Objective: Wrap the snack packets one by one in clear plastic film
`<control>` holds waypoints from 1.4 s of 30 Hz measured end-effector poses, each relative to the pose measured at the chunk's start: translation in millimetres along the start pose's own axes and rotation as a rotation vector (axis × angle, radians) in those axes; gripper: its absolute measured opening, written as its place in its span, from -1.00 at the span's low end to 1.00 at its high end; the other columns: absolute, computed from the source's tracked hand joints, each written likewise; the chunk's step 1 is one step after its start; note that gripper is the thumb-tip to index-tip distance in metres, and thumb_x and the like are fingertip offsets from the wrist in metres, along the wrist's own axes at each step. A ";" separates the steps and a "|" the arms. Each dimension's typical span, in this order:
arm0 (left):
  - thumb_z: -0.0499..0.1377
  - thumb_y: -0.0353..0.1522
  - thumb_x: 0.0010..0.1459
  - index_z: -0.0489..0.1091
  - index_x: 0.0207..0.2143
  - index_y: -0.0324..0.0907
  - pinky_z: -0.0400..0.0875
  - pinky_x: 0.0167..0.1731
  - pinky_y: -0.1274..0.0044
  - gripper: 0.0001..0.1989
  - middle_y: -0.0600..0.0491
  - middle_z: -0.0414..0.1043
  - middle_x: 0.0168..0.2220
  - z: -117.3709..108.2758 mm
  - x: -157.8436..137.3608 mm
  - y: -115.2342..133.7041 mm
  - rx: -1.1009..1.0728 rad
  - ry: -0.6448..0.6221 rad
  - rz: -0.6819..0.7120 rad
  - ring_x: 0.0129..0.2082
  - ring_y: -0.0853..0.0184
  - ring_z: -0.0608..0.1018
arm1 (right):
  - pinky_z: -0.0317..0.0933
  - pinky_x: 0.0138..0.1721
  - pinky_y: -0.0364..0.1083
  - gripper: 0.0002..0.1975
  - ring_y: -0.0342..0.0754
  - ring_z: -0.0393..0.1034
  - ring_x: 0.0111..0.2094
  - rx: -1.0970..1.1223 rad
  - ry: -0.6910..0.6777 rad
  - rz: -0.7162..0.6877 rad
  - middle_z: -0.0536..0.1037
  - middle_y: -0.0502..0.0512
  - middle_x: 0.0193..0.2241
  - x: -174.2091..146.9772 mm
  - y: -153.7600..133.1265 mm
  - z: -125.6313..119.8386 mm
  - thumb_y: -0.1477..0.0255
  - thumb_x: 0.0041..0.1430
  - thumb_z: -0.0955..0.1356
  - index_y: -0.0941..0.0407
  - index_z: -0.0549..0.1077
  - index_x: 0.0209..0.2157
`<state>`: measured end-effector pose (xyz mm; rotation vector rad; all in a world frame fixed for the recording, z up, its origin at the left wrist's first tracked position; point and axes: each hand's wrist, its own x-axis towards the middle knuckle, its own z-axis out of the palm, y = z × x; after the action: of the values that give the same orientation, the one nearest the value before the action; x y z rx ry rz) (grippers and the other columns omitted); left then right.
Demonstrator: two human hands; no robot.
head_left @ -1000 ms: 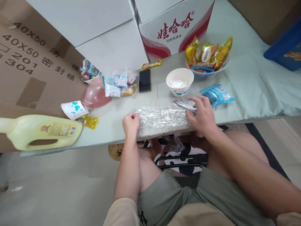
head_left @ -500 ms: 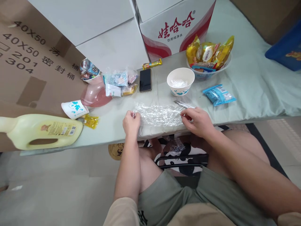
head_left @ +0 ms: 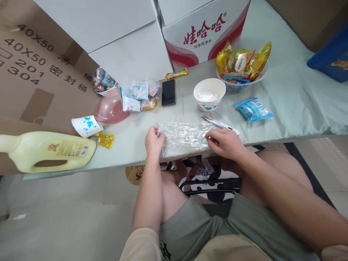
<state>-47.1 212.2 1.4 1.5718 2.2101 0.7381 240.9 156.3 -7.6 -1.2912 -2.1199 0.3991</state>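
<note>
A crinkled sheet of clear plastic film (head_left: 186, 136) stretches between my two hands at the table's front edge. My left hand (head_left: 154, 140) is closed on its left end, fingertips pinched together. At the right end, my right hand (head_left: 225, 142) pinches the film between thumb and fingers. Just behind the right hand lies a utility knife (head_left: 221, 125) with a white handle, its tip pointing left. A paper bowl (head_left: 209, 95) with blue leaf prints stands beyond the film, with crumpled clear plastic (head_left: 208, 96) inside.
A blue snack packet (head_left: 253, 109) and a bowl of yellow-wrapped snacks (head_left: 240, 65) are at the right. A phone (head_left: 168, 92), small packets (head_left: 135, 90), a pink bowl (head_left: 112, 108), a tipped paper cup (head_left: 86, 125) and a yellow jug (head_left: 54, 151) lie left. Boxes (head_left: 201, 38) stand behind.
My hands have come slightly closer together, the left moving right and the right a little left. The film looks more flattened, and more of the knife's handle shows.
</note>
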 end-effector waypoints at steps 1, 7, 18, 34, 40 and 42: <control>0.25 -0.48 -0.04 0.30 -0.32 -0.05 0.19 -0.34 0.49 -0.76 0.12 0.40 -0.44 0.2 0.3 -0.6 -0.001 -0.008 0.007 -0.43 0.26 0.42 | 0.12 -0.35 -0.08 -0.83 -0.05 0.39 -0.45 0.001 -0.010 0.003 0.60 0.05 -0.44 -0.1 0.2 0.0 0.43 0.23 0.25 0.07 0.49 -0.32; 0.21 -0.54 -0.03 0.33 -0.31 -0.06 0.17 -0.38 0.52 -0.75 0.17 0.37 -0.48 0.9 0.9 -1.6 -0.036 -0.005 0.065 -0.50 0.32 0.38 | 0.04 -0.41 -0.10 -0.80 -0.05 0.43 -0.42 -0.030 -0.143 0.036 0.63 0.08 -0.37 -0.7 0.2 0.7 0.42 0.26 0.25 0.07 0.51 -0.28; 0.15 -0.41 0.17 0.30 -0.22 -0.10 0.34 -0.32 0.58 -0.89 0.12 0.39 -0.29 4.3 0.1 -0.1 -0.321 0.015 0.189 -0.42 0.43 0.49 | -0.06 -0.48 -0.09 -0.74 -0.04 0.35 -0.57 -0.106 -0.441 0.152 0.54 0.07 -0.59 5.7 -8.0 -7.9 0.35 0.27 0.27 0.04 0.62 -0.31; 0.32 -0.30 0.07 0.35 -0.30 -0.15 0.23 -0.52 0.62 -0.78 0.15 0.42 -0.41 18.8 -26.2 36.6 -0.633 -0.544 0.307 -0.54 0.51 0.39 | 0.46 -0.01 0.14 -0.28 0.18 0.44 0.13 0.728 -0.112 0.298 0.45 0.37 0.17 3.9 -5.9 -5.1 0.16 0.09 0.45 0.09 0.26 0.24; 0.45 -0.21 -0.05 0.33 -0.35 -0.15 0.36 -0.52 0.63 -0.62 0.13 0.47 -0.41 18.9 -32.4 41.4 -0.817 -0.689 0.291 -0.51 0.49 0.46 | 0.40 -0.04 0.15 -0.12 0.13 0.52 -0.06 0.565 -0.238 0.333 0.48 0.36 0.16 6.6 -7.3 2.3 0.29 0.05 0.46 0.13 0.11 0.36; 0.48 -0.20 -0.10 0.32 -0.35 -0.15 0.36 -0.54 0.64 -0.57 0.14 0.47 -0.42 16.3 -31.1 40.1 -0.866 -0.702 0.278 -0.52 0.49 0.46 | 0.37 -0.15 0.06 -0.25 0.02 0.50 -0.28 0.485 -0.301 0.324 0.61 0.25 -0.01 10.0 -8.9 1.0 0.33 0.08 0.44 0.14 0.23 0.30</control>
<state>3.1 196.8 10.6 1.3593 0.9735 0.8703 230.8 160.9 0.0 -1.3350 -1.8662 1.2302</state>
